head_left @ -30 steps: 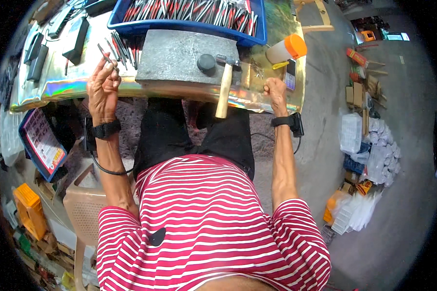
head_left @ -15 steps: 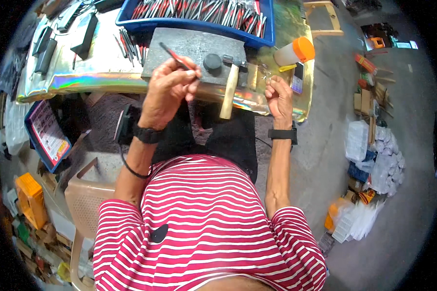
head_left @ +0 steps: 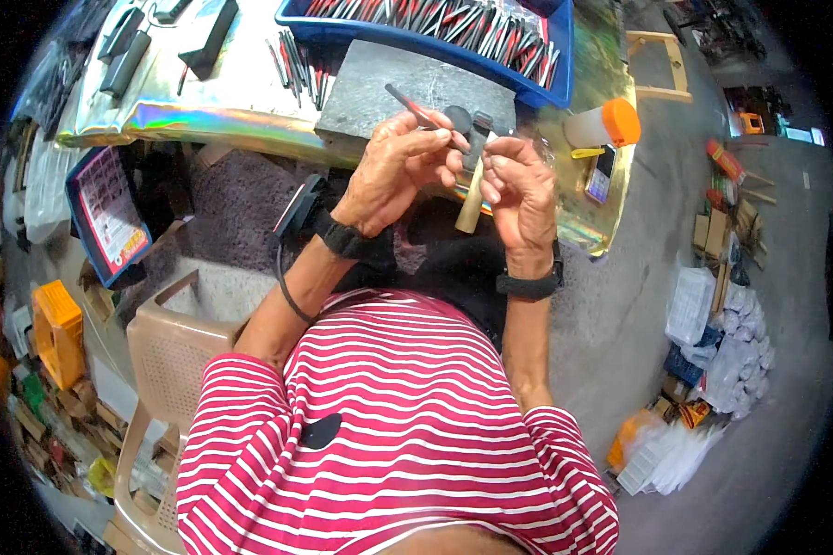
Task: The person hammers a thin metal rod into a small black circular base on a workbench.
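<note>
Between the thumb and fingers of my left hand [head_left: 389, 176] is a slim red-and-black pen-like tool [head_left: 409, 105], its dark end pointing up and left. Close beside it, my right hand [head_left: 520, 192] is closed in a pinch; whatever its fingertips hold is too small to make out. Below the hands lies a grey block [head_left: 372, 81] at the table's front edge. On the block are a round dark disc [head_left: 457, 117] and a hammer [head_left: 469, 211], its wooden handle sticking out over the edge and partly covered by my right hand.
A blue tray [head_left: 347, 30] full of similar red-and-black tools stands behind the block, with several more [head_left: 296, 69] loose to its left. At right are an orange-lidded jar [head_left: 590, 128] and a phone [head_left: 601, 174]. A plastic chair [head_left: 162, 356] stands at lower left.
My right hand has moved left from the table's right side, close to the tool in my left hand. The whole view has shifted a little, with the table now further right.
</note>
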Motion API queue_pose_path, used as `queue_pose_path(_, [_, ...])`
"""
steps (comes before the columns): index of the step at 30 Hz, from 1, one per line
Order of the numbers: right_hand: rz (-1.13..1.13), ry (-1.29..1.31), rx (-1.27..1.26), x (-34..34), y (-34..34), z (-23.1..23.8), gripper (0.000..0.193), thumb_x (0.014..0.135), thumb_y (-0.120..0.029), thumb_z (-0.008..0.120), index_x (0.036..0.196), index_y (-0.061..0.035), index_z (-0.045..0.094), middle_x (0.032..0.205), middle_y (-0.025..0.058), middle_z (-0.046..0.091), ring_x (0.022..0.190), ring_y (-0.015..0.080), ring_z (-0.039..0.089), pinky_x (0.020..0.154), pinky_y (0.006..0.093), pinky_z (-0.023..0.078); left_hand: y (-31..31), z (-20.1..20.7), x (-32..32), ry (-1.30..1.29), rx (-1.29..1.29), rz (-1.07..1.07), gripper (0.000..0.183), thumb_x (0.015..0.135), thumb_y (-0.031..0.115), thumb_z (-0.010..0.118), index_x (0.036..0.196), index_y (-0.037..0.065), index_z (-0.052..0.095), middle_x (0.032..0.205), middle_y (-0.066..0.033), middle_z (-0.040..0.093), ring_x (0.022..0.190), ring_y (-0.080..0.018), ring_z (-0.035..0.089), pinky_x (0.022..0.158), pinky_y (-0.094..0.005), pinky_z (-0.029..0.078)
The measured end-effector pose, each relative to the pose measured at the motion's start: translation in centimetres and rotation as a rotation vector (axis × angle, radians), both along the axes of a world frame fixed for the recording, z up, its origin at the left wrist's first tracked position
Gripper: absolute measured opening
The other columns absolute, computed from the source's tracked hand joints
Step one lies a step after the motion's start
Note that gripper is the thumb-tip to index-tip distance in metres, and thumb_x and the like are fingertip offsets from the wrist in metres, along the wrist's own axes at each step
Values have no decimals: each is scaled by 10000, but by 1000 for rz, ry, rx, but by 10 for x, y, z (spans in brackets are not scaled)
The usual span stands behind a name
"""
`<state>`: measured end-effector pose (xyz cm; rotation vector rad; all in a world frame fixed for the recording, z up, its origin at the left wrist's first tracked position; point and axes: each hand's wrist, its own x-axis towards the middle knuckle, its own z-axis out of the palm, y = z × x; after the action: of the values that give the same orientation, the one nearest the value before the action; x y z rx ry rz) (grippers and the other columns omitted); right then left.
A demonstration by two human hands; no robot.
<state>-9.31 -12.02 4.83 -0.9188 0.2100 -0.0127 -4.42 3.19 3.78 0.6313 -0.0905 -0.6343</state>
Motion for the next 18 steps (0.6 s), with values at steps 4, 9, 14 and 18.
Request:
queue_pose_path(4, [22, 23, -50, -1, 10, 5, 135, 717, -7, 546, 847, 30, 532, 659, 43, 507, 507, 71, 433, 437, 198, 377, 1, -5, 0, 59, -24, -24, 129, 804, 90, 486, 906, 13, 477, 856, -98, 548, 633, -114, 535, 535, -196, 470])
queue_pose_path(9, [32, 18, -44, -1, 15, 2, 137, 719, -7, 548, 851, 17, 518, 649, 25, 496, 485, 63, 420, 423, 192, 373, 2, -8, -1, 88, -76, -51, 132, 799, 89, 494, 904, 9, 486, 852, -91, 550, 624, -110, 536, 526, -191, 469])
queue_pose_path(14, [30, 23, -72, -1, 18, 4, 147, 721, -3, 546, 863, 15, 512, 670, 21, 498, 488, 58, 415, 420, 189, 372, 3, -11, 0, 106, -101, -67, 132, 798, 90, 497, 899, 5, 489, 838, -83, 552, 621, -106, 534, 524, -194, 464])
queue_pose_path(18, [15, 7, -94, -1, 22, 8, 153, 725, 4, 543, 874, 16, 510, 700, 27, 505, 494, 56, 415, 417, 183, 370, 3, -11, -2, 123, -94, -67, 132, 800, 92, 495, 902, 9, 488, 830, -74, 551, 621, -98, 524, 521, -190, 458])
